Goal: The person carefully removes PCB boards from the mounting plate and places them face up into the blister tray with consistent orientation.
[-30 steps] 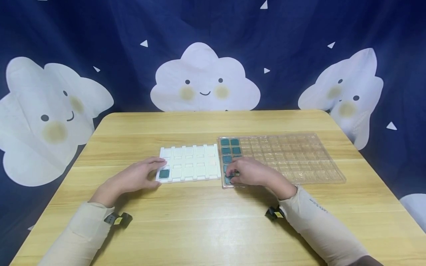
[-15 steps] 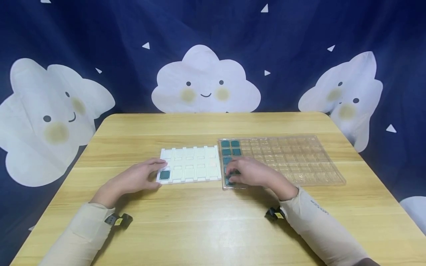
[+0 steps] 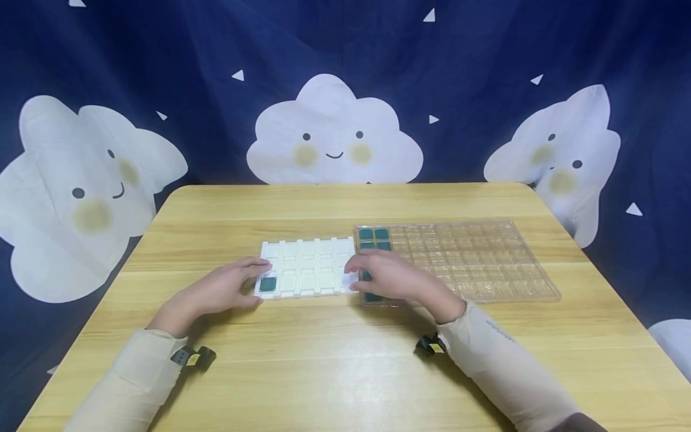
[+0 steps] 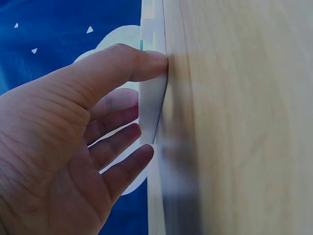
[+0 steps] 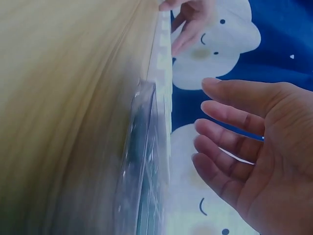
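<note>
My left hand holds the left end of a white compartment tray, thumb at its near edge and fingers farther back. One dark green square chip lies in the tray's near left compartment. Over the seam between this tray and a clear plastic tray hovers my right hand, thumb and fingers apart. Nothing shows between those fingers in the right wrist view. Several green chips sit in the clear tray's left two columns, partly hidden by the right hand.
Both trays lie side by side on a light wooden table. Behind its far edge hangs a dark blue curtain with white clouds. Each sleeved wrist carries a small black camera, such as the left one.
My right hand has lifted from the clear tray's near left compartments and shifted left to the white tray's right end. The left hand stays in place.
</note>
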Demonstrator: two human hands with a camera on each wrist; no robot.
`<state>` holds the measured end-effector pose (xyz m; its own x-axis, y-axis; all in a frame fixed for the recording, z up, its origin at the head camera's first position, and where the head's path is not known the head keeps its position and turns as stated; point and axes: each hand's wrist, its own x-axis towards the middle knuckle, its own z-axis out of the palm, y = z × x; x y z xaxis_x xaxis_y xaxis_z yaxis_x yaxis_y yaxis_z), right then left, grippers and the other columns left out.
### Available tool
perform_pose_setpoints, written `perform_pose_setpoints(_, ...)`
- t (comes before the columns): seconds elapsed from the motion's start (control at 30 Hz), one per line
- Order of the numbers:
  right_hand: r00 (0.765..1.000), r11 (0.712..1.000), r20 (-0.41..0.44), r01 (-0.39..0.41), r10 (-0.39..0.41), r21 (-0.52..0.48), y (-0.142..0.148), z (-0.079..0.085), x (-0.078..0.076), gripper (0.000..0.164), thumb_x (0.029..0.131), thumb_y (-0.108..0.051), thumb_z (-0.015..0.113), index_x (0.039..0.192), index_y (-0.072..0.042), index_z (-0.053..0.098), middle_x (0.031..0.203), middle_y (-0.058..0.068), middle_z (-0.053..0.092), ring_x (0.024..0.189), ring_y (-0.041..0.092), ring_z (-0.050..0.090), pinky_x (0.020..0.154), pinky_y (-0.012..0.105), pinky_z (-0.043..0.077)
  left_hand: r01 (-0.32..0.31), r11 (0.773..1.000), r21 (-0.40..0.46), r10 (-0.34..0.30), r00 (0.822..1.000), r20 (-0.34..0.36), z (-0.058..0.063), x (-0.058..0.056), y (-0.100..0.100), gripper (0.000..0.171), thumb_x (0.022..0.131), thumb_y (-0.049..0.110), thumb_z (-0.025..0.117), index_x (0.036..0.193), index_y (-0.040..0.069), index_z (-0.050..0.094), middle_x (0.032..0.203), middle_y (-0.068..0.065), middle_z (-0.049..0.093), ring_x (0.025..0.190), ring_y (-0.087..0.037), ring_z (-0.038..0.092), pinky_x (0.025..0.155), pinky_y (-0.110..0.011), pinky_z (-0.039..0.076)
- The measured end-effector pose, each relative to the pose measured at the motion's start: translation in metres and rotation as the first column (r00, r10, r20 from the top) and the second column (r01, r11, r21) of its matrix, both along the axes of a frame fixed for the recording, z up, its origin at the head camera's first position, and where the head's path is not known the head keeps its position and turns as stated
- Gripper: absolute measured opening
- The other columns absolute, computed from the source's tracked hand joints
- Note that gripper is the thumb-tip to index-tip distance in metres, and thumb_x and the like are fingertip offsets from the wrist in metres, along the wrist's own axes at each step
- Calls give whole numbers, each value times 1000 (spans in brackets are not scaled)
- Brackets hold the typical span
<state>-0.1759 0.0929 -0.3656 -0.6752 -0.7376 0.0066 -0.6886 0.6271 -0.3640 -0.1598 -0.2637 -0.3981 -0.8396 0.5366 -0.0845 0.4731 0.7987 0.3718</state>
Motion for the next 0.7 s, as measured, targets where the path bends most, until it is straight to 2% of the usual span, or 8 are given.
perform_pose_setpoints(0.13, 1000, 999, 13, -4, 5, -35, -11, 3, -1, 32, 91, -28, 70, 118, -11, 68, 114, 0, 66, 104, 16, 61, 92, 34, 50, 0, 1000, 4, 0, 1000, 1, -1, 0, -1, 72, 80, 27, 79, 141, 1, 50, 147, -16, 45, 133, -41, 41, 109, -57, 34)
perform_pose_setpoints(0.7, 997, 997, 77, -16, 21, -73, -62, 2, -8, 35, 94, -29, 67, 124, -11, 65, 116, 1, 65, 105, 16, 60, 91, 31, 50, -4, 1000, 29, 3, 1000, 26, -1, -2, -1, 73, 80, 25, 80, 142, 1, 50, 147, -17, 44, 134, -40, 40, 110, -57, 33)
